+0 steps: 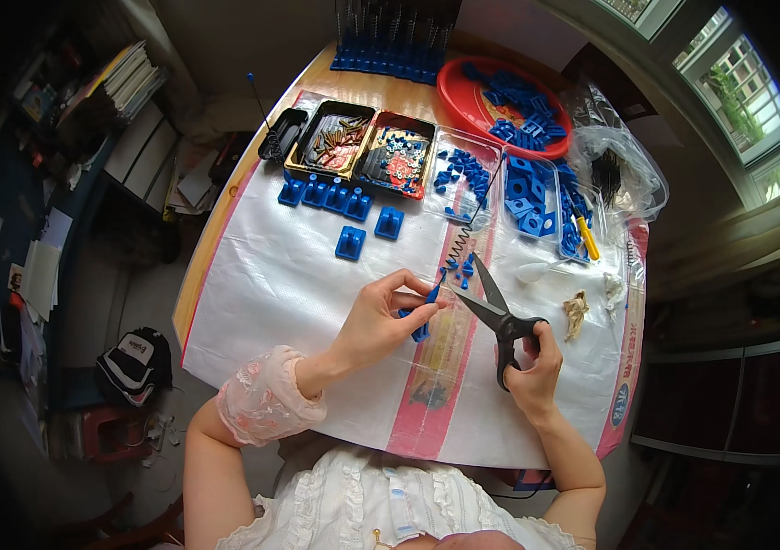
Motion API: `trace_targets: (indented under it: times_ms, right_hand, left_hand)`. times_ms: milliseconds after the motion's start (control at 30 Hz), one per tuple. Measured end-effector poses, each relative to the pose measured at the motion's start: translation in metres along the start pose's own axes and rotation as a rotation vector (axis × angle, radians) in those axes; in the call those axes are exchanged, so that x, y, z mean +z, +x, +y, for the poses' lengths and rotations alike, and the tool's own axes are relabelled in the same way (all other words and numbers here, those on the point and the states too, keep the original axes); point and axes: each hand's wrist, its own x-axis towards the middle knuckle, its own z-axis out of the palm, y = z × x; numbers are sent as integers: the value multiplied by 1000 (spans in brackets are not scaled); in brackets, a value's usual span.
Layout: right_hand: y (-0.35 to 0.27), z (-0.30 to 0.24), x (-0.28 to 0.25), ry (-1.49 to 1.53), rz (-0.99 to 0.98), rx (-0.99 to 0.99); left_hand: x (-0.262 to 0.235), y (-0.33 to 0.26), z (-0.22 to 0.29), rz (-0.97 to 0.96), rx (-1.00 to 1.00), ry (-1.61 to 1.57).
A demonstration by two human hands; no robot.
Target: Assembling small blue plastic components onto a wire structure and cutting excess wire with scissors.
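My left hand (376,321) pinches a small blue plastic piece with a base (420,332) showing below the fingers. A dark coil spring (459,240) on a thin rod rises from this piece, leaning up to the right. In my right hand (536,371) is a pair of black scissors (506,324), its blades apart and pointing toward the held piece. The blade tips come close to my left fingertips; whether they touch anything I cannot tell. Small loose blue bits (466,268) lie just beyond the blades. Three nearby blue brackets include a single one (350,243) left of the spring.
Beyond my hands stand a tray of brass-coloured pieces (313,165), a tray of small nuts and bits (425,191), and clear boxes of blue parts (555,215). A red basin (445,92) and a rack of upright springs (388,64) stand farther back. A yellow-handled tool (587,238) lies right.
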Motion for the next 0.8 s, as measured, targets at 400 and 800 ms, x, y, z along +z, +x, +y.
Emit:
trace_targets:
  times_ms: [400,800]
  right_hand:
    - [-1,2,-1,-12,-15,9]
    - [-3,8,1,-20,-1,7]
  left_hand:
    - [-3,4,-7,-55,-24,-202]
    - [-4,3,-1,-44,-164,-413]
